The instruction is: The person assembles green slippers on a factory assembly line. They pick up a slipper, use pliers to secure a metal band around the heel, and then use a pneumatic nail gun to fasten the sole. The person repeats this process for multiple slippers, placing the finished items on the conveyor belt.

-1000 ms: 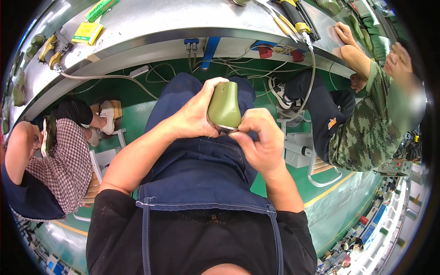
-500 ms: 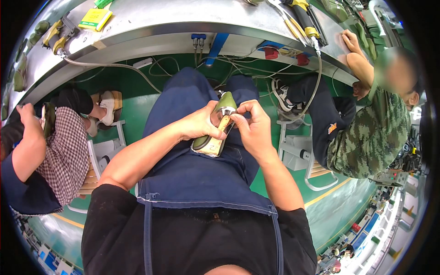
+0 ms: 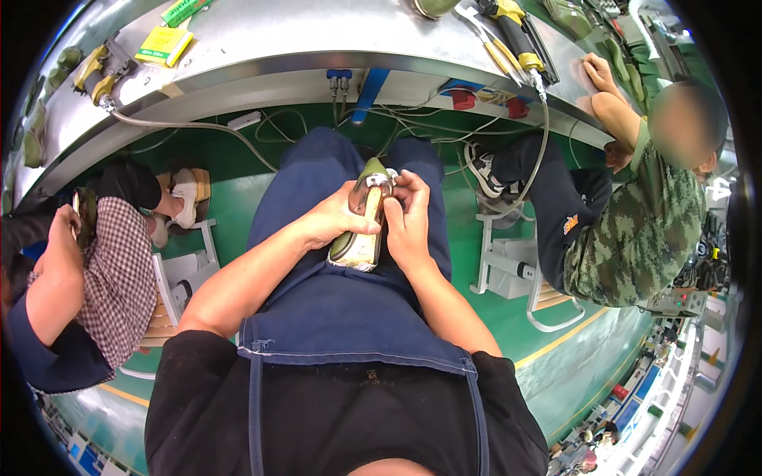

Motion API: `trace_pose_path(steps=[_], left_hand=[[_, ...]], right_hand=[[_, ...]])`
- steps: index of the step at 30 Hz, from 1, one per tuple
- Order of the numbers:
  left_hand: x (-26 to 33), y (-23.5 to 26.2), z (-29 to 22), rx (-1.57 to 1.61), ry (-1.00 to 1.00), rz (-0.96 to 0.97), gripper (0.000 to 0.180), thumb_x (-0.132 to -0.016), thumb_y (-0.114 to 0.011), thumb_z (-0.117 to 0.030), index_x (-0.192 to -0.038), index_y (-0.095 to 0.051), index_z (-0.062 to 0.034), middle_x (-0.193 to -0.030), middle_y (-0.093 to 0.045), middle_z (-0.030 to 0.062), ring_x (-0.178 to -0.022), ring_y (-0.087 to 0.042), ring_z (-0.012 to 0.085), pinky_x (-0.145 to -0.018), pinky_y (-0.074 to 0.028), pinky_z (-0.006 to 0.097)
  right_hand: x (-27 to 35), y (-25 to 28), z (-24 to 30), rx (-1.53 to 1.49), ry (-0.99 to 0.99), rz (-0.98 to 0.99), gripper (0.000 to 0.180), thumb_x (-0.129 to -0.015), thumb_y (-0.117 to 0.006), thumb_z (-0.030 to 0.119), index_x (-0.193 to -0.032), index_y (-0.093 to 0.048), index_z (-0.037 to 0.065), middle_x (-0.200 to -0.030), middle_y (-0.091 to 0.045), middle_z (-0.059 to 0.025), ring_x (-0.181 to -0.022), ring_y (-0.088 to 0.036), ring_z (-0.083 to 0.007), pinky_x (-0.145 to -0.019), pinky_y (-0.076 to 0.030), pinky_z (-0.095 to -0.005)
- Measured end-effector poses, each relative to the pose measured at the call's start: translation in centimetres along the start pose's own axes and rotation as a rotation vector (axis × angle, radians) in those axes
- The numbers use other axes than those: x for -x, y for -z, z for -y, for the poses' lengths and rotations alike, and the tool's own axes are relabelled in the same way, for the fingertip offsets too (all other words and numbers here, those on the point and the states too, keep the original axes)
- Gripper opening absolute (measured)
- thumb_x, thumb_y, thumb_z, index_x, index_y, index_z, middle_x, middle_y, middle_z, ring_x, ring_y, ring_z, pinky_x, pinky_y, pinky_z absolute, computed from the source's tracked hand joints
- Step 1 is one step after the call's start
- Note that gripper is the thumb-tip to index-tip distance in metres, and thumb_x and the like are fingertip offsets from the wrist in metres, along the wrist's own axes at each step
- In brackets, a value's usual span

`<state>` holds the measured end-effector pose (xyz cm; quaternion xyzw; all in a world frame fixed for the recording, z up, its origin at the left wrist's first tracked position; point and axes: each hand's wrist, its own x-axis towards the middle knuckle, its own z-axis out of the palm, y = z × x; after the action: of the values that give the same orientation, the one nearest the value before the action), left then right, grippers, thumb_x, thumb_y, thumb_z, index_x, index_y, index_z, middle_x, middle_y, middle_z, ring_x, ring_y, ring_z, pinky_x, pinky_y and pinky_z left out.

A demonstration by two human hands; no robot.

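Note:
Over my lap, in my left hand [image 3: 337, 217], I grip a dark green shoe upper [image 3: 373, 169] on a last, its narrow green end pointing away from me. A pale yellow strip [image 3: 372, 204] runs along the shoe's face, and the near end is pale and blocky. My left thumb presses across its middle. At the far right edge of the upper, the curled fingers and thumb of my right hand [image 3: 408, 218] pinch close to a whitish, shiny part. What exactly lies between those right fingertips is too small to make out.
On the metal bench [image 3: 286, 40] ahead lie a yellow-black air stapler [image 3: 520, 36], pincers [image 3: 490, 46], a second stapler [image 3: 95, 75] and a yellow box [image 3: 164, 45]. Air hoses hang below. Seated people flank me, one in a checked apron [image 3: 119, 254], one in camouflage [image 3: 635, 246].
The shoe has turned slightly more upright and shifted a little left. My right hand has come down and inward, its elbow drawn closer. The left hand keeps its grip.

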<state>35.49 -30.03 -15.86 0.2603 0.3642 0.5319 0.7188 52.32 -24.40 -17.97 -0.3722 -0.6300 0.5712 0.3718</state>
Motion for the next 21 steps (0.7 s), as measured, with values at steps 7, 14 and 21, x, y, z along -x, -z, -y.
trace_pose_path(steps=[7, 14, 21], left_hand=[[0.4, 1.8, 1.4, 0.203, -0.052, -0.025, 0.096, -0.093, -0.077, -0.045, -0.162, -0.027, -0.0007, -0.152, -0.050, 0.0133, -0.140, -0.049, 0.0240, -0.119, -0.039, 0.037], [0.8, 1.2, 0.0, -0.106, -0.110, -0.170, 0.093, -0.101, -0.064, -0.059, -0.167, -0.025, -0.0064, -0.147, -0.052, 0.0136, -0.134, -0.051, 0.0219, -0.116, -0.038, 0.035], [1.5, 1.8, 0.3, -0.394, -0.284, -0.144, 0.089, -0.104, -0.058, -0.057, -0.165, -0.027, 0.0002, -0.155, -0.046, 0.0171, -0.141, -0.047, 0.0245, -0.119, -0.034, 0.037]], right_hand=[[1.5, -0.1, 1.3, -0.149, -0.258, 0.403, 0.109, -0.086, -0.087, 0.038, -0.161, -0.016, 0.003, -0.152, -0.042, -0.0167, -0.142, -0.044, -0.0272, -0.117, -0.039, -0.0419], [2.2, -1.1, 3.3, 0.032, -0.224, 0.431, 0.103, -0.087, -0.085, 0.023, -0.160, -0.015, 0.001, -0.151, -0.043, -0.0186, -0.140, -0.046, -0.0287, -0.117, -0.040, -0.0419], [2.7, -1.1, 3.8, 0.158, -0.194, 0.496, 0.117, -0.089, -0.081, 0.011, -0.165, 0.007, 0.004, -0.158, -0.038, -0.0289, -0.147, -0.045, -0.0393, -0.120, -0.038, -0.0456]])
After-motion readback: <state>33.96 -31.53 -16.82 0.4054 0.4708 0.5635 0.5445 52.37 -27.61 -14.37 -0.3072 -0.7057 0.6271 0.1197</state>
